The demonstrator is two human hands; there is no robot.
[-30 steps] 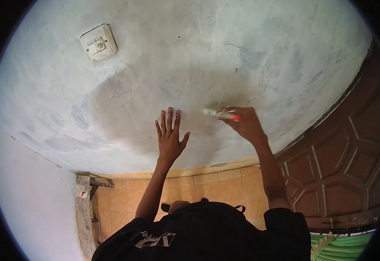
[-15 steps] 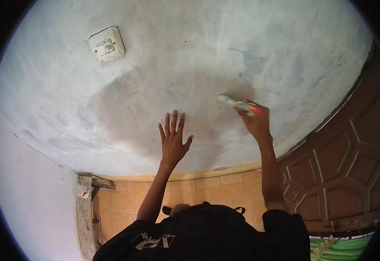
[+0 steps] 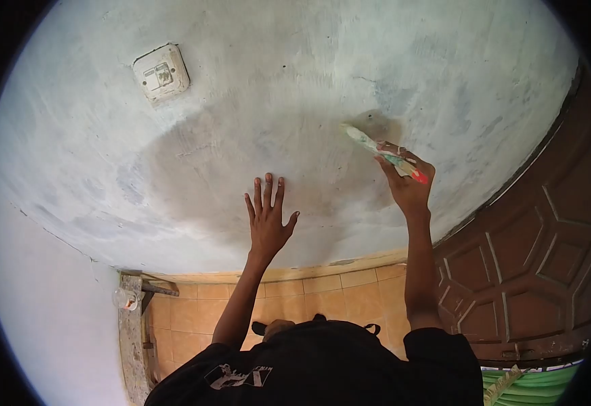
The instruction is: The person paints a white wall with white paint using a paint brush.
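My left hand [image 3: 268, 220] lies flat on the pale wall [image 3: 275, 88], fingers spread, with nothing in it. To its right, my right hand [image 3: 409, 179] is closed round a brush-like tool [image 3: 390, 159] with a whitish, paint-smeared body and a red end. The tool's pale far end points up and left, at or close to the wall; contact is hard to tell. A darker, greyish patch [image 3: 201, 169] spreads over the wall around both hands.
A light switch [image 3: 162, 73] sits on the wall at upper left. At lower left a wooden bench [image 3: 133, 338] carries a clear plastic cup [image 3: 126, 299]. A brown panelled door [image 3: 526, 257] stands right, above green fabric [image 3: 539, 386]. Orange tiles [image 3: 349, 298] cover the floor.
My right hand has moved slightly right with the tool, whose pale end is now higher on the wall. My left hand stays in nearly the same place.
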